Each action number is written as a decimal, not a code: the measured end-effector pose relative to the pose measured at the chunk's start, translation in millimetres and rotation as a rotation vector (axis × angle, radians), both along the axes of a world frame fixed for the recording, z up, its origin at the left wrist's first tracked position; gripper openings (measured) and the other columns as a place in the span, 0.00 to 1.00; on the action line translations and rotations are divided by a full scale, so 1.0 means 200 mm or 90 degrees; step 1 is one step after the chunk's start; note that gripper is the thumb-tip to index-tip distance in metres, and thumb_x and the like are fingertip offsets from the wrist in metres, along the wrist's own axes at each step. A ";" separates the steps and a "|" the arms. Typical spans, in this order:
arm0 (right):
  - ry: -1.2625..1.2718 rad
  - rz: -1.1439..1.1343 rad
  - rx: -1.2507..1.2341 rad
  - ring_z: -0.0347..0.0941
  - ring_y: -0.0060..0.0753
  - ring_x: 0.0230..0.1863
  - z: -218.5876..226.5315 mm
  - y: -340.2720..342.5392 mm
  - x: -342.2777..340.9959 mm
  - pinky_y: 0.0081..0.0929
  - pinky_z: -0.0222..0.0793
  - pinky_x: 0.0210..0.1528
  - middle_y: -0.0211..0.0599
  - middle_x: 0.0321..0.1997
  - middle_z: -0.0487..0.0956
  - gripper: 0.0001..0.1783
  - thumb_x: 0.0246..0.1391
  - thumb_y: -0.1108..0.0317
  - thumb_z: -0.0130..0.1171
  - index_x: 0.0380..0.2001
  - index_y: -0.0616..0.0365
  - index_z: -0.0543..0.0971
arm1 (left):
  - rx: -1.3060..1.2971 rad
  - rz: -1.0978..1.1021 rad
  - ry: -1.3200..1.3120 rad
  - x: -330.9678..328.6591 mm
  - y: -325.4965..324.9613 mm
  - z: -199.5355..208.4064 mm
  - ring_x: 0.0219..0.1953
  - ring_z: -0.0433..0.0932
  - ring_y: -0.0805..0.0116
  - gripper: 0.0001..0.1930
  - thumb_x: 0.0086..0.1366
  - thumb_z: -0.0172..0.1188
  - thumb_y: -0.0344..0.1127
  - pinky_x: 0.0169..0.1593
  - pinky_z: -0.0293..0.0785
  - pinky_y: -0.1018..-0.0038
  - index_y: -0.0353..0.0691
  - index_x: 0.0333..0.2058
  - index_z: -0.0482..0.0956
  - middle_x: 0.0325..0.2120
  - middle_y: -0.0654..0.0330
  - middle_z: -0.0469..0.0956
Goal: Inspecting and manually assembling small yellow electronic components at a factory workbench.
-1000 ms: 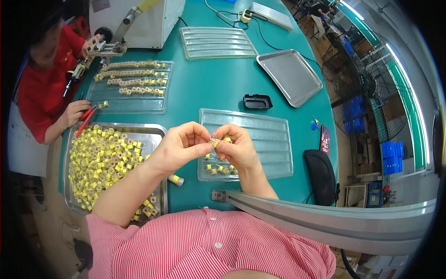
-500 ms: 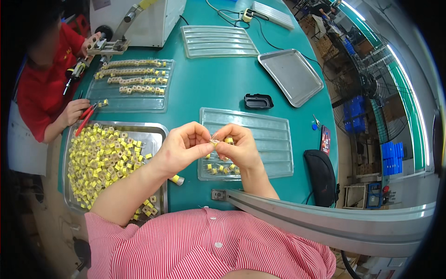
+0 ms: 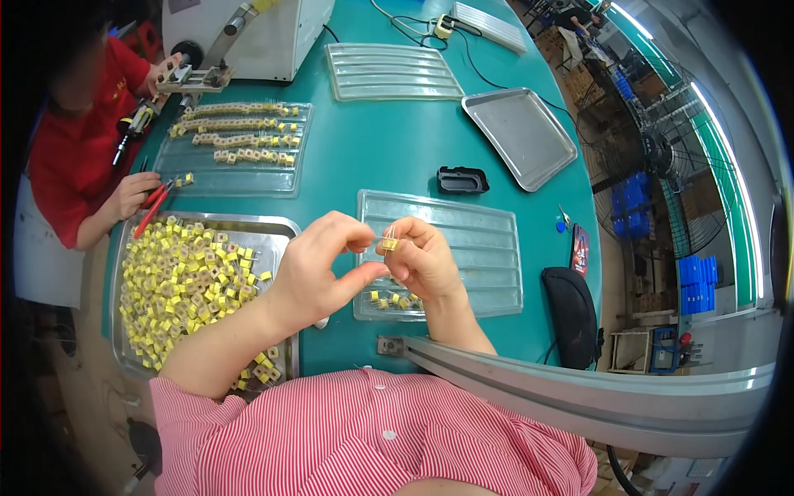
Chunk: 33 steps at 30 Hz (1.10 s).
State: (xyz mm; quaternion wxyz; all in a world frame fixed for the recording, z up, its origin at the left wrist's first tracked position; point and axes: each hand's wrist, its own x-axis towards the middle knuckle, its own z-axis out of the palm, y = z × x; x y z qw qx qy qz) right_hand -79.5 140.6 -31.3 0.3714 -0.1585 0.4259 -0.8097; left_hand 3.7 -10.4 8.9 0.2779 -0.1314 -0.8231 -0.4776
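Right hand: grip pinched on one small yellow-wrapped part, between thumb and fingers, thin leads sticking up. Part is in the air over the clear ribbed tray, near its left edge.

Left hand: grip released, thumb and fingertips apart, just left of the part. Can't tell if a fingertip touches the leads.

More yellow parts sit in that tray, channel nearest the person, left end, some hidden by the right hand.

To the left: steel tray with a big loose heap of similar parts; left forearm crosses over it. Trays all on the green tabletop.

Beyond the steel tray: second ribbed tray with four rows of parts. Co-worker's hand is at its left edge, on red-handled pliers.

Right side of tabletop: black dish, grey metal tray, black case.
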 end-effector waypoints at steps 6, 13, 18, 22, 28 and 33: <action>0.010 0.016 -0.014 0.64 0.15 0.15 -0.01 0.01 0.00 0.09 0.54 0.12 0.33 0.25 0.73 0.06 0.44 0.78 0.51 0.30 0.63 0.70 | -0.112 0.043 0.121 -0.02 0.01 -0.02 0.24 0.71 0.64 0.12 0.39 0.63 0.24 0.24 0.68 0.75 0.38 0.24 0.71 0.23 0.59 0.71; 0.040 -0.006 0.050 0.65 0.15 0.16 0.04 0.00 0.01 0.08 0.57 0.14 0.32 0.23 0.72 0.06 0.42 0.78 0.54 0.28 0.63 0.71 | -0.120 0.050 0.162 -0.02 0.01 -0.03 0.24 0.72 0.65 0.12 0.38 0.63 0.23 0.24 0.68 0.75 0.37 0.25 0.72 0.23 0.59 0.72; 0.107 -0.022 0.101 0.66 0.15 0.16 0.05 0.02 0.00 0.09 0.59 0.14 0.32 0.21 0.72 0.07 0.40 0.79 0.56 0.27 0.63 0.72 | -0.128 0.042 0.191 -0.01 0.00 -0.04 0.24 0.72 0.66 0.11 0.39 0.62 0.23 0.27 0.66 0.75 0.38 0.24 0.73 0.22 0.61 0.73; 0.143 -0.043 0.132 0.65 0.16 0.15 0.06 0.02 0.00 0.10 0.58 0.14 0.33 0.20 0.72 0.06 0.39 0.81 0.53 0.25 0.65 0.72 | -0.142 0.042 0.205 -0.03 0.00 -0.06 0.24 0.72 0.67 0.10 0.38 0.63 0.26 0.29 0.65 0.73 0.39 0.24 0.73 0.21 0.63 0.73; 0.181 -0.071 0.163 0.63 0.17 0.14 0.06 0.01 0.01 0.11 0.57 0.14 0.34 0.20 0.71 0.06 0.39 0.83 0.50 0.25 0.67 0.71 | -0.181 0.076 0.179 -0.03 -0.03 -0.07 0.25 0.71 0.67 0.06 0.42 0.59 0.28 0.32 0.63 0.72 0.39 0.22 0.73 0.21 0.63 0.72; 0.163 -0.081 0.167 0.63 0.17 0.13 0.06 0.00 0.01 0.11 0.54 0.13 0.33 0.19 0.70 0.07 0.44 0.80 0.48 0.30 0.66 0.71 | -0.137 0.063 0.045 -0.03 -0.03 -0.05 0.24 0.71 0.67 0.06 0.43 0.58 0.25 0.31 0.64 0.73 0.39 0.24 0.72 0.21 0.62 0.72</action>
